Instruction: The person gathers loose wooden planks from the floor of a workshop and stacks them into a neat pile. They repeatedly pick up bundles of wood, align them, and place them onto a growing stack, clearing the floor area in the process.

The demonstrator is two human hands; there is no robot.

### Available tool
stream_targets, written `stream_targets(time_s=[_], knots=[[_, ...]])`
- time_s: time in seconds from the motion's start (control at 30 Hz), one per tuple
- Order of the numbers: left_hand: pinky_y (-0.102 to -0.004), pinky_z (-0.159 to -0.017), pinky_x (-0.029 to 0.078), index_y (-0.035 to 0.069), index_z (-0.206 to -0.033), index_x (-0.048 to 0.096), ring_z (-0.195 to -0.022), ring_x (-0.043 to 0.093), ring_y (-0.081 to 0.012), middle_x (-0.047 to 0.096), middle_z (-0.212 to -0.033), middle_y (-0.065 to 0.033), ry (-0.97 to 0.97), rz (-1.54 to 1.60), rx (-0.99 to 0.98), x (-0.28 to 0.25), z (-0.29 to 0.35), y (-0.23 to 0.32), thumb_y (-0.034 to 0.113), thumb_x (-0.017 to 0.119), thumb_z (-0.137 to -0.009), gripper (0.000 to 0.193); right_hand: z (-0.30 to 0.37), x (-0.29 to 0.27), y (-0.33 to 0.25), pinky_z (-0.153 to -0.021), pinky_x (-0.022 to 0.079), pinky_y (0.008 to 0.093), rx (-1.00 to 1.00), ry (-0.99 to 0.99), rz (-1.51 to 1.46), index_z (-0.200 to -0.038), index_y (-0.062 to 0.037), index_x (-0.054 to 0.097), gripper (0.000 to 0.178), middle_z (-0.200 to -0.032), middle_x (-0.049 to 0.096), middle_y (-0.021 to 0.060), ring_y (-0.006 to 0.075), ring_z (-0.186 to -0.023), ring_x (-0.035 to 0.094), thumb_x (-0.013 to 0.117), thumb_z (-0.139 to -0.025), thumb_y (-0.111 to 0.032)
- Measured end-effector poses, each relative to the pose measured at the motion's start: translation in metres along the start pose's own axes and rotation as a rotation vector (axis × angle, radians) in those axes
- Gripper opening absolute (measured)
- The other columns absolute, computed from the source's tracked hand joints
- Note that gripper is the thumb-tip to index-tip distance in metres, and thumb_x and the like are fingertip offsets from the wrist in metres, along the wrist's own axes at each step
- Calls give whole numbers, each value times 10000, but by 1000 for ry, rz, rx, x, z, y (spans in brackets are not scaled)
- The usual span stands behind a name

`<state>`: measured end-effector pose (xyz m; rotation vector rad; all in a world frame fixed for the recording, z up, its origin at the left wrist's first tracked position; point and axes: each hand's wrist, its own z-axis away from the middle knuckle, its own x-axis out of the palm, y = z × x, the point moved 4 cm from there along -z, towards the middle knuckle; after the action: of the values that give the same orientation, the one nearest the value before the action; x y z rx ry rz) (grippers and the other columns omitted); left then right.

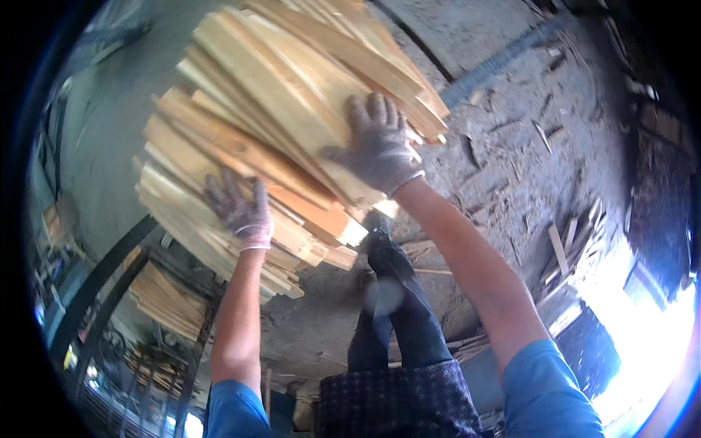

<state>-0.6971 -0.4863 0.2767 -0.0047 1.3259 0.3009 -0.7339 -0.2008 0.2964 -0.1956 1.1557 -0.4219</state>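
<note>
A large stack of pale wooden boards (281, 84) lies ahead of me, its pieces side by side and on top of one another, with uneven near ends. My left hand (237, 204), in a greyish work glove with a pinkish cuff, rests on the boards at the stack's left part, fingers spread. Farther right, my right hand (380, 142) in a similar glove lies on the boards near their right edge, its fingers stretched out. Neither hand is wrapped round a board. The undersides of the boards and what bears them are hidden.
Wood scraps and splinters litter the dirty floor (504, 168) at right. Loose slats (569, 248) lie in a heap near the bright opening. A dark metal frame (109, 292) stands at left, with more boards (168, 299) beside it. My legs (401, 306) are close to the stack.
</note>
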Motion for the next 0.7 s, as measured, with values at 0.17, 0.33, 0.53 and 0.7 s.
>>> stream_targets(time_s=[0.17,0.33,0.53,0.7], knots=[[-525,-1250,74,83,-1578,268,-1529,96,-399,160,-1651,-195,43,-95,83,9,-3,-35,791,295,-925,964,140,-5,60,-1124,337,566,77,196,-118,-1441,-45,417,933,-1448,431,277,448,-1378,395,800,-726,-507],[-479,-1253,26,56,-1594,207,-1534,97,-390,176,-1672,-103,-103,-64,201,19,1,-16,724,227,-976,910,442,42,203,-1118,376,488,588,-250,-141,-1462,-61,415,864,-1460,466,233,400,-1363,448,758,-796,-489],[-378,-1227,172,-12,-1570,235,-1520,213,-328,239,-1640,-192,-303,248,210,-42,34,15,573,525,-974,884,793,67,211,-952,509,470,1171,-696,-257,-1273,-12,554,688,-1192,664,239,388,-1136,641,700,-840,-526],[-411,-1229,177,-1,-1549,299,-1515,224,-339,284,-1618,-207,-557,44,604,-51,246,101,433,538,-1001,739,931,141,192,-976,502,460,1218,-748,-447,-1377,20,489,731,-1270,628,275,396,-1176,624,653,-885,-496]])
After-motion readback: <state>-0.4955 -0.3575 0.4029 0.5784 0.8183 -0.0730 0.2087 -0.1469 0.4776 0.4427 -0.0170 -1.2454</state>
